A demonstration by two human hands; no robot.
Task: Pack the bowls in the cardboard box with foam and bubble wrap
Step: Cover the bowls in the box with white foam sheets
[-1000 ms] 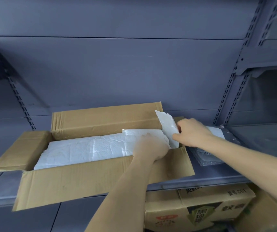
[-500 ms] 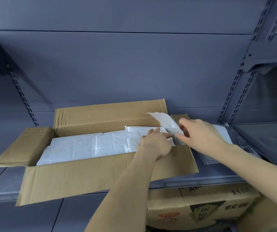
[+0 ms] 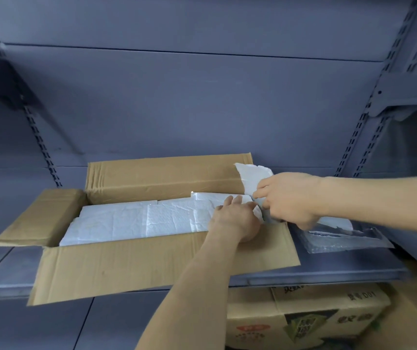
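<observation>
**Open carton with foam lining, right end in hand**

Far left: grey metal shelf (image 3: pixel 5 271) bearing the load; brown corrugated cardboard box (image 3: pixel 136 263), all flaps open, front flap hanging over the shelf edge.

Inside the box: white crinkled foam sheets (image 3: pixel 136 221) laid flat in overlapping layers, filling the visible interior. No bowls in view; whether any lie under the foam cannot be told.

Centre right: left hand (image 3: pixel 235 218), fingers straight, pressing flat on the foam at the box's right end.

Right end of box: loose white foam piece (image 3: pixel 250 178) standing upright against the end wall, pinched by the right hand (image 3: pixel 288 198) along its lower edge.

Further right, on the shelf beside the box: clear bubble wrap sheet (image 3: pixel 341 239) with more white foam on it, partly hidden by the right forearm.

Below the shelf: printed cardboard carton (image 3: pixel 303 322).

Risks, as judged: thin foam likely to tear if tugged while pinned; upright piece likely to buckle rather than seat along the wall; overhanging flap could snag a forearm and shift the box.
</observation>
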